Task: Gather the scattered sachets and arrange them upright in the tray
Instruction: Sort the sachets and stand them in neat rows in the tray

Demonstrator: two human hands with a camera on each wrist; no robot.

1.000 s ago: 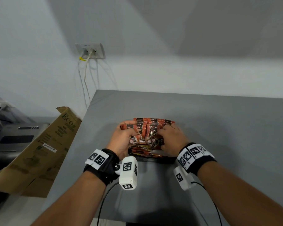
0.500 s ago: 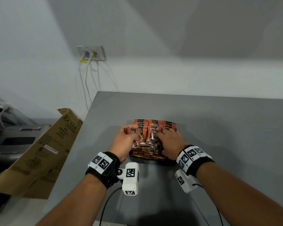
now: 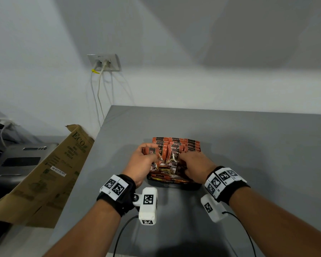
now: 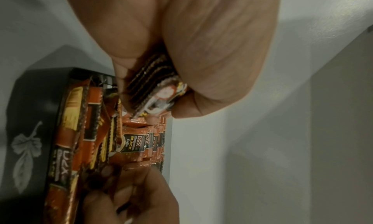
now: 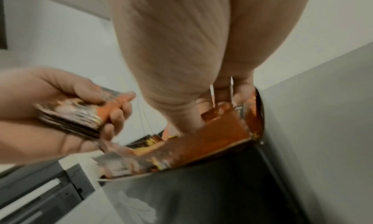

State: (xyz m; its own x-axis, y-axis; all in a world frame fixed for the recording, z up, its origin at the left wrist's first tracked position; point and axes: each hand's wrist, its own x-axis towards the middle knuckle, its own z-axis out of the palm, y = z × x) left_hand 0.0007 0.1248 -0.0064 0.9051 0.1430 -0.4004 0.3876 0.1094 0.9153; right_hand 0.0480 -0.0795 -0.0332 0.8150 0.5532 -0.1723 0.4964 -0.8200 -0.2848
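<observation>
A black tray (image 3: 191, 185) with a leaf print (image 4: 26, 141) stands mid-table, packed with orange-and-black coffee sachets (image 3: 176, 143), many upright at the back. My left hand (image 3: 153, 154) grips a bundle of sachets (image 4: 153, 87) at the tray's left edge; the right wrist view shows the same bundle (image 5: 80, 115). My right hand (image 3: 183, 158) reaches into the tray's near right part. Its thumb lies on the front of a sachet (image 5: 218, 128) and its fingers curl behind it. Sachets (image 3: 167, 178) at the front lie tilted or flat.
The grey table (image 3: 248, 154) ends at its left edge beside a leaning cardboard box (image 3: 50, 175) and a grey machine (image 3: 19, 160). Cables hang from a wall socket (image 3: 104, 62). Wrist camera cables trail over the near table.
Both hands stay at the tray. My left hand has shifted slightly right and forward with its bundle, and my right hand's fingers have sunk a little deeper among the sachets.
</observation>
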